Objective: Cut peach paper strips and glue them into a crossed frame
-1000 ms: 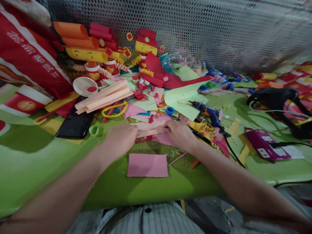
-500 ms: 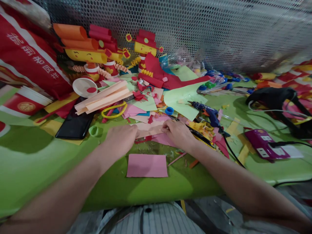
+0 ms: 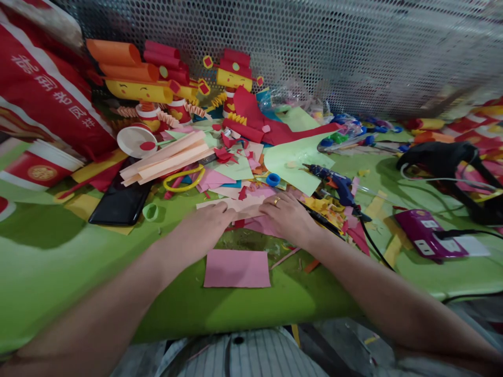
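Observation:
A pale peach paper strip (image 3: 247, 207) lies crosswise in front of me over the paper scraps. My left hand (image 3: 210, 225) is closed at its left part, with the strip's left end showing past my fingers. At the right end, my right hand (image 3: 290, 215), with a ring on one finger, presses and pinches the paper; its thumb is partly hidden. Between my forearms, near the table edge, rests a flat pink paper rectangle (image 3: 237, 268). Just beyond my right hand are a blue tape ring (image 3: 273, 179) and a blue glue gun (image 3: 334, 180).
Peach strips (image 3: 168, 157) lie across a black phone (image 3: 118, 201), beside yellow-handled scissors (image 3: 183, 179). Paper figures (image 3: 234, 78) stand at the back. A paper cup (image 3: 41, 165) is at left; a purple power socket (image 3: 428, 234) with a cable is at right.
My left hand has slid right along the strip, baring its left end. My right hand has flattened slightly over the paper. The pink rectangle stays in place.

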### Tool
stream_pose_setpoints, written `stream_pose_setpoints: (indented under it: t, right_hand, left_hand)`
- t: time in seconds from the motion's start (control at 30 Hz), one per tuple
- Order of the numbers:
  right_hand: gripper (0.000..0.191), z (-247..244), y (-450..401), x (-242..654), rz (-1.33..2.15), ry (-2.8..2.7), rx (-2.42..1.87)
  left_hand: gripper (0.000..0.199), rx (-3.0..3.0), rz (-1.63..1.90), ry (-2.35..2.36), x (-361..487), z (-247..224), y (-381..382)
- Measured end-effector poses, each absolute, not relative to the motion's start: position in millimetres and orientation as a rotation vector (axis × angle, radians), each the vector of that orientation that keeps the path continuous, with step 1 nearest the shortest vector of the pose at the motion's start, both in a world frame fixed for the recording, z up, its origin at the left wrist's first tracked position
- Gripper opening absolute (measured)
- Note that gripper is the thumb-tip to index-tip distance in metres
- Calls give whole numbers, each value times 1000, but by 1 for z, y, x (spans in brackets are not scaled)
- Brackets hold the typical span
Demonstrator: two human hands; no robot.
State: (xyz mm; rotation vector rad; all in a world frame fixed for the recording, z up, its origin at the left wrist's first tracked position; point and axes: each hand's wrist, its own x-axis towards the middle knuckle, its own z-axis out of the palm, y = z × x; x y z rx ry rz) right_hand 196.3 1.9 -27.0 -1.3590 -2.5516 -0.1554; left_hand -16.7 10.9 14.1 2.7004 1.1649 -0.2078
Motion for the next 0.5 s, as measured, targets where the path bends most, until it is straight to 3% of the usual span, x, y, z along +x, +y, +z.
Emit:
stream_pose_setpoints:
  t: [0.5]
  right_hand:
    - [27,-27,2,199,-264,-2546,-1312]
  left_hand:
    - [21,2686,-169,1231,-14,12,10]
